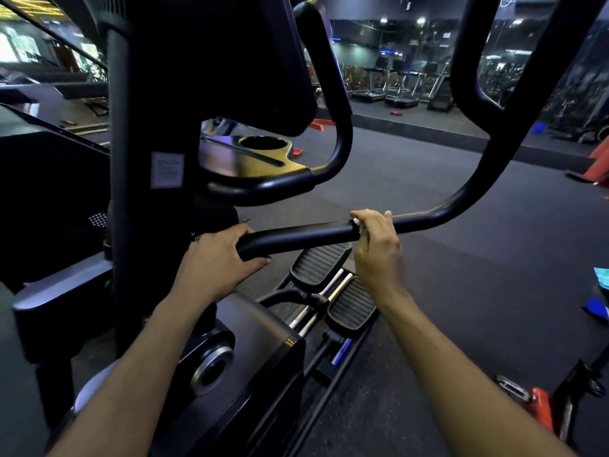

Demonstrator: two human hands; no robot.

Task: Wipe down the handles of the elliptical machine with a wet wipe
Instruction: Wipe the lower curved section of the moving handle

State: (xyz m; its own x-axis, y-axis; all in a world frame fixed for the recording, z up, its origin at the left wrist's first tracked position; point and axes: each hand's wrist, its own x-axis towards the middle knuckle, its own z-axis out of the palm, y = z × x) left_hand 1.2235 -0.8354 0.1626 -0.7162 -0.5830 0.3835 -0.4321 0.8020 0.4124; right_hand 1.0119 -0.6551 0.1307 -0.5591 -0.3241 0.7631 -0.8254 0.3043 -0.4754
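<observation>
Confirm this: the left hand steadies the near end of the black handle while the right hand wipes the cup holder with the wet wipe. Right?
Not quite. In the head view the right hand holds the wet wipe around the black handle, not the cup holder. The left hand does hold the handle's near end.

A row of grey treadmills (398,84) stands far beyond the fingers (369,217), across the dark rubber floor (461,258). A small blue plastic crate (537,128) sits up and right of them. Well right of the fingers lies a teal and blue packet (601,282); below and right, an orange-red metal stand (542,407)
</observation>
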